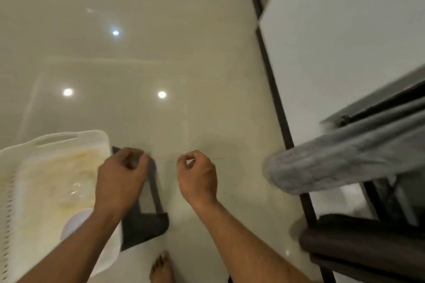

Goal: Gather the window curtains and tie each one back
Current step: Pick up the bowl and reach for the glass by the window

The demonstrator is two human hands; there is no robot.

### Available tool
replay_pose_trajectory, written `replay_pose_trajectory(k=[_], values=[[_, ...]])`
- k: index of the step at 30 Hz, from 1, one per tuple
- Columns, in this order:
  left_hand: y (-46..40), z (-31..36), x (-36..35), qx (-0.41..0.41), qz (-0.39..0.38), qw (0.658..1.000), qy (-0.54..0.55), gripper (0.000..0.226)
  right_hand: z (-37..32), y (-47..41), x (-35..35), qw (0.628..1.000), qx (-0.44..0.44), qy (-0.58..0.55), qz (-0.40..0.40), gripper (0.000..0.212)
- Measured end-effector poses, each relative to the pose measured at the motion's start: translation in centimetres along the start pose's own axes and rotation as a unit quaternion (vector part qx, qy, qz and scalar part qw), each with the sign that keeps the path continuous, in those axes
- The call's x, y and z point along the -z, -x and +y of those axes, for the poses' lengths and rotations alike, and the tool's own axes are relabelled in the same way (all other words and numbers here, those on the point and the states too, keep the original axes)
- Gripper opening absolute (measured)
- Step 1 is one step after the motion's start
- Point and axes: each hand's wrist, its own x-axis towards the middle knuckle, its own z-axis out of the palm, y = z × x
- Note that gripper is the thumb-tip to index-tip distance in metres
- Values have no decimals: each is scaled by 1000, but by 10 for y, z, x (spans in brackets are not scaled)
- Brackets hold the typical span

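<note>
A grey curtain (pixel 340 158) hangs as a thick gathered roll at the right, running from the dark window frame (pixel 381 103) toward the floor. No tie is visible around it. My left hand (pixel 122 177) and my right hand (pixel 197 177) are held out over the floor, left of the curtain and apart from it. Both have their fingers curled in, thumb against fingertips, and I see nothing in either. The left hand hovers in front of a dark stool frame (pixel 149 225); whether it touches the frame I cannot tell.
A white plastic basket (pixel 57 140) with pale contents sits at the left on the stool. Glossy cream floor tiles (pixel 161 53) reflect ceiling lights. A white wall (pixel 345 30) with dark skirting (pixel 273 89) runs along the right. Dark furniture (pixel 358 236) stands below the curtain. My bare foot (pixel 161 269) is at the bottom.
</note>
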Motion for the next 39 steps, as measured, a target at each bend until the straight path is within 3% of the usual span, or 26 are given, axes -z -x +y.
replay_pose_trajectory(k=[4,11,17,22,28,31,34,39], values=[[44,85,-115,-99,-157,983,-18,15,96,-20,120,986,-85,-55,129,35],[145,194,-298,-249,-323,912,-43,20,242,-24,297,937,-148,-108,299,25],[214,249,-438,-316,-431,841,-85,28,340,-39,376,900,-199,-155,356,19],[225,257,-533,-344,-454,812,-129,44,401,-72,403,896,-222,-187,336,22],[194,243,-623,-344,-440,813,-164,44,456,-136,394,882,-252,-215,335,27],[175,237,-660,-334,-440,812,-188,47,485,-171,383,875,-257,-238,335,41],[155,236,-690,-337,-413,824,-194,53,516,-210,373,877,-249,-252,323,56],[127,237,-715,-324,-307,872,-201,66,517,-260,375,885,-237,-280,287,60]])
